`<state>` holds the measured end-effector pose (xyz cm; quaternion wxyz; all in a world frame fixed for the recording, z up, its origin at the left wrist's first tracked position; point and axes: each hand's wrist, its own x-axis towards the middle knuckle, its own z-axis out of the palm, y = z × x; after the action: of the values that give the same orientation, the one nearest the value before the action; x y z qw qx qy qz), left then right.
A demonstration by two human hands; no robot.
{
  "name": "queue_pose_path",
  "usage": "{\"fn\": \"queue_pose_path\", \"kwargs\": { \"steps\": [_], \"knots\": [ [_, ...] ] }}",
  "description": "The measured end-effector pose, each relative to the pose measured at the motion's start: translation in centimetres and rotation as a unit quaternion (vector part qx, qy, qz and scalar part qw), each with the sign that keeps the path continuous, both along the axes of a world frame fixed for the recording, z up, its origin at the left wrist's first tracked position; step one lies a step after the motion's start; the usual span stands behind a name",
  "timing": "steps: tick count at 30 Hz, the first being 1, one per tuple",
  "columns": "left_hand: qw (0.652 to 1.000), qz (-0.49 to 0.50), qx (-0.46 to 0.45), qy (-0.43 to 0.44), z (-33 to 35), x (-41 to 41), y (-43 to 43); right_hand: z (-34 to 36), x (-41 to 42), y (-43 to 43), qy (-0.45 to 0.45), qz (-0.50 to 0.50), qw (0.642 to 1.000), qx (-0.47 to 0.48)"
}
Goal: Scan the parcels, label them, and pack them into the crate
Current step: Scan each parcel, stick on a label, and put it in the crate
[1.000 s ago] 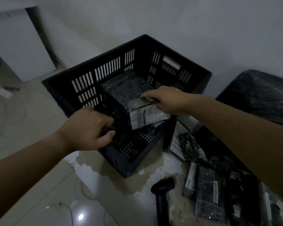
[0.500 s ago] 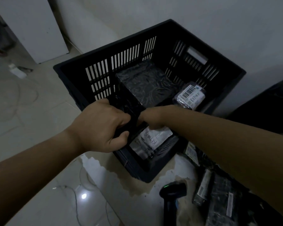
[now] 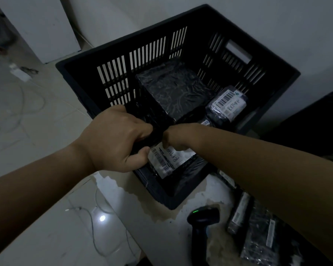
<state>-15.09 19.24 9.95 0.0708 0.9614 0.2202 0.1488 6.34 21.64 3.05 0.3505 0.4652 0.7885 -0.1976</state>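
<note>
Clamping the crate (image 3: 131, 35) rim with left grip (image 3: 113, 146), seating a labelled parcel (image 3: 173, 160) under right grip (image 3: 178, 139), can't tell if pinched. Counting three in, loose parcels (image 3: 258, 237) waiting right of the grips by scanner (image 3: 204, 217).

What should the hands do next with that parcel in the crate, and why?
Probably lift the right hand off and out. The labelled parcel under it already seems to lie inside the crate, whose near rim the left hand grips. More parcels wait outside, beside the scanner.
</note>
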Motion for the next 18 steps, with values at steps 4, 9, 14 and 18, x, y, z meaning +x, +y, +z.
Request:
{"fn": "queue_pose_path", "kwargs": {
  "steps": [4,9,14,18],
  "knots": [
    [1.0,-0.001,0.004,0.004,0.0,0.0,-0.1,0.6,-0.1,-0.3,-0.04,0.013,0.998,-0.04],
    [1.0,-0.001,0.011,0.011,0.3,0.0,0.0,4.4,0.1,-0.4,0.01,-0.073,0.997,-0.035],
    [1.0,-0.011,0.006,0.023,0.3,-0.4,-0.1,10.6,1.3,-3.6,0.163,-0.166,0.971,0.057],
    [0.998,-0.012,-0.02,0.05,1.3,-0.5,-0.3,14.3,3.5,-10.7,0.327,-0.258,0.893,0.17]
  ]
}}
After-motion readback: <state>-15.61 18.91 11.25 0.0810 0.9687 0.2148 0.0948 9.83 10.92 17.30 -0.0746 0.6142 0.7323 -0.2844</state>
